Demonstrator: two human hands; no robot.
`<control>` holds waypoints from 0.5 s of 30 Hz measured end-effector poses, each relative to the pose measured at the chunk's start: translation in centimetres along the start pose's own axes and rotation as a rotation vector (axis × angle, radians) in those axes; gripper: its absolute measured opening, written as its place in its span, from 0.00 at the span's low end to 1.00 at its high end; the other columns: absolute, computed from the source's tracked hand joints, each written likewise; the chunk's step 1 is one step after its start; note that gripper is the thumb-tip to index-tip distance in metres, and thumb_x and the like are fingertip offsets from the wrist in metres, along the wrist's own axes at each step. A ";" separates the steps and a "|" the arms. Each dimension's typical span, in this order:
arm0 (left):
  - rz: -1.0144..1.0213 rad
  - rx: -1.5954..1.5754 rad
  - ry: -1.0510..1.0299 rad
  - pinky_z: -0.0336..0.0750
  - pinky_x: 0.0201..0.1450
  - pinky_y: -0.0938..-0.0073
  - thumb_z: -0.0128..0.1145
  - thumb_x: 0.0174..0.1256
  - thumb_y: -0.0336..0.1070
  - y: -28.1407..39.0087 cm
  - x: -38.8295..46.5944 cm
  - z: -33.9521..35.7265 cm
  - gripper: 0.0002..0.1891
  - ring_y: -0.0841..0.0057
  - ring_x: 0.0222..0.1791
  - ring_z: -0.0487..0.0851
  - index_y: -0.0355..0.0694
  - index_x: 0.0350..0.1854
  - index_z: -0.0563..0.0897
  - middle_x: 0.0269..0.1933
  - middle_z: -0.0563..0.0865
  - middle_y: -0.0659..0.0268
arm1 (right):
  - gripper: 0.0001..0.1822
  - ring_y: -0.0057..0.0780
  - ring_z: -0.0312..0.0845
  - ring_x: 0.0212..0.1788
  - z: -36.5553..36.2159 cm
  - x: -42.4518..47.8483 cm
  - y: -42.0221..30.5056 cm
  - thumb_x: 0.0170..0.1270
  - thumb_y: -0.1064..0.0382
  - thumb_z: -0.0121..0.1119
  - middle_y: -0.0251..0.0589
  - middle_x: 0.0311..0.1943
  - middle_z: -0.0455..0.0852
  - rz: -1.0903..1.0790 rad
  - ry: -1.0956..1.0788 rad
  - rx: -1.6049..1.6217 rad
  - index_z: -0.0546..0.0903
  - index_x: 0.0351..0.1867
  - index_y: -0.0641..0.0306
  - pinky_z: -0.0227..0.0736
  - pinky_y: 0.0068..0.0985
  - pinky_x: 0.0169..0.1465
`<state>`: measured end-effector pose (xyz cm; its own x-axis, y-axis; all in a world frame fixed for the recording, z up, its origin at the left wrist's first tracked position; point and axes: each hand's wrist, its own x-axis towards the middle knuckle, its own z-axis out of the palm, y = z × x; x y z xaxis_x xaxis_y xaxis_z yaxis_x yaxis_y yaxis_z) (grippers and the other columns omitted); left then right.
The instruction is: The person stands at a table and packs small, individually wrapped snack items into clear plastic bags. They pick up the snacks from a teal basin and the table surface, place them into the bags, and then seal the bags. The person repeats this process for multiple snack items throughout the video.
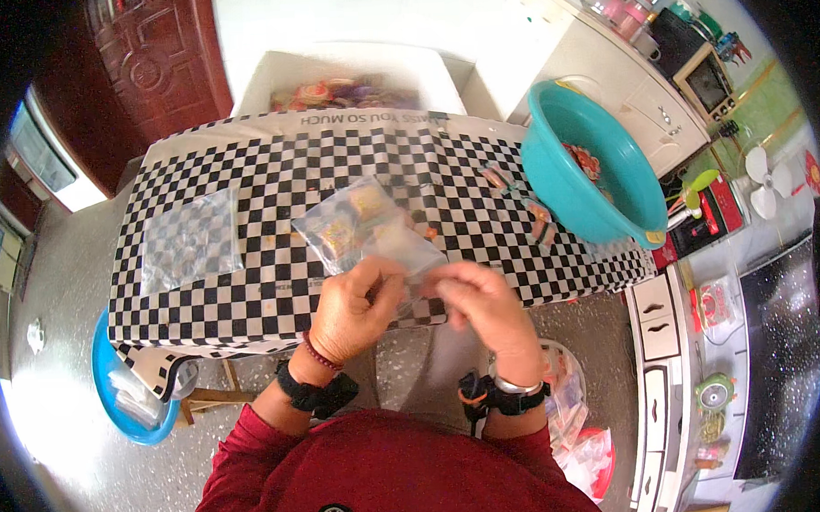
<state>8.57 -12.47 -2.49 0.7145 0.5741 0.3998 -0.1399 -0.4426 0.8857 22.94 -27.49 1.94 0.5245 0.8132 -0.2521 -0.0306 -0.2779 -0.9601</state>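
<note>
A clear plastic bag (397, 239) lies on the checkered tablecloth (298, 165) in front of me, with small yellowish packets (338, 237) inside. My left hand (361, 302) pinches the bag's near edge between thumb and fingers. At the same edge, slightly to the right, the fingers of my right hand (483, 307) are pinched on the plastic; that hand is blurred by motion. Further left, a second clear bag (191, 240) lies flat. Small wrapped packets (541, 226) rest on the cloth to the right.
A teal basin (550, 183) holding some red packets leans at the table's right end. Behind the table stands a white open box (342, 58) of colourful packets. A blue basin (145, 434) with plastic bags is low at left; a red basin (610, 462) is low at right.
</note>
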 end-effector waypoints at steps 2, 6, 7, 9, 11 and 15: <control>0.005 0.009 -0.021 0.79 0.31 0.76 0.64 0.66 0.28 -0.2 0.0 0.1 0.07 0.75 0.25 0.87 0.39 0.44 0.85 0.26 0.87 0.61 | 0.10 0.12 0.73 0.24 -2.3 0.0 0.4 0.70 0.66 0.59 0.35 0.34 0.90 -0.086 0.402 -0.149 0.87 0.47 0.66 0.68 0.15 0.27; -0.008 0.027 -0.029 0.79 0.30 0.75 0.66 0.64 0.29 0.1 0.1 0.3 0.08 0.76 0.24 0.87 0.39 0.45 0.84 0.25 0.86 0.61 | 0.15 0.38 0.82 0.44 -7.9 1.8 4.2 0.71 0.61 0.61 0.49 0.47 0.84 -0.246 0.957 -0.647 0.81 0.54 0.67 0.77 0.37 0.45; -0.006 0.038 -0.031 0.79 0.30 0.75 0.66 0.64 0.29 0.2 0.1 0.2 0.08 0.76 0.24 0.87 0.40 0.45 0.84 0.25 0.86 0.61 | 0.18 0.43 0.82 0.47 -8.5 2.2 4.4 0.72 0.59 0.62 0.52 0.50 0.82 -0.234 1.038 -0.825 0.79 0.57 0.66 0.78 0.40 0.47; -0.005 0.061 -0.049 0.79 0.30 0.75 0.66 0.64 0.29 0.5 0.1 0.0 0.09 0.74 0.24 0.87 0.40 0.45 0.84 0.25 0.86 0.60 | 0.22 0.48 0.82 0.48 -9.4 3.2 5.6 0.70 0.56 0.64 0.55 0.51 0.81 -0.285 1.042 -0.974 0.77 0.59 0.65 0.79 0.43 0.48; 0.000 0.074 -0.062 0.79 0.30 0.74 0.66 0.64 0.29 0.4 0.1 0.0 0.09 0.72 0.25 0.88 0.40 0.45 0.84 0.26 0.87 0.60 | 0.24 0.51 0.82 0.49 -9.9 3.6 6.1 0.68 0.53 0.67 0.55 0.51 0.81 -0.252 1.021 -1.058 0.76 0.59 0.64 0.79 0.44 0.49; 0.003 0.091 -0.059 0.80 0.31 0.72 0.66 0.64 0.30 0.0 0.0 -0.2 0.08 0.67 0.27 0.89 0.41 0.45 0.85 0.29 0.88 0.58 | 0.24 0.49 0.83 0.48 -7.9 3.7 3.6 0.61 0.54 0.73 0.51 0.46 0.83 -0.130 0.964 -0.970 0.76 0.51 0.65 0.80 0.43 0.48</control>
<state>8.44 -12.30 -2.39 0.7539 0.5322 0.3852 -0.0814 -0.5062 0.8586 31.54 -29.54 -1.48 0.8680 0.2970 0.3979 0.4559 -0.7944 -0.4014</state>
